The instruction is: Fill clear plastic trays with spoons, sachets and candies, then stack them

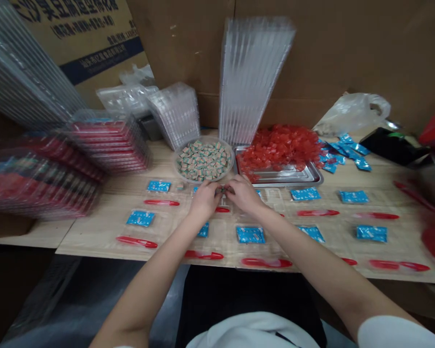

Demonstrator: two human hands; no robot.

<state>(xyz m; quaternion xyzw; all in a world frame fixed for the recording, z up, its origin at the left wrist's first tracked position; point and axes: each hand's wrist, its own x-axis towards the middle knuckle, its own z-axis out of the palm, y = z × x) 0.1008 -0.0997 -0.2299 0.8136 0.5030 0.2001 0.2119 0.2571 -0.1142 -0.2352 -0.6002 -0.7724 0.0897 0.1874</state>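
The left hand (204, 199) and right hand (244, 194) meet over the wooden table (105, 232), their fingertips (218, 189) pinching a small wrapped candy (222, 190) just in front of a clear bowl (174, 164) of wrapped candies (204, 162), among blue sachets (250, 235) and red plastic spoons (137, 242).

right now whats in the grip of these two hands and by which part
A small piece sits between the fingertips of the left hand and right hand; it's too small to identify, and which hand holds it, or by what part, can't be told.
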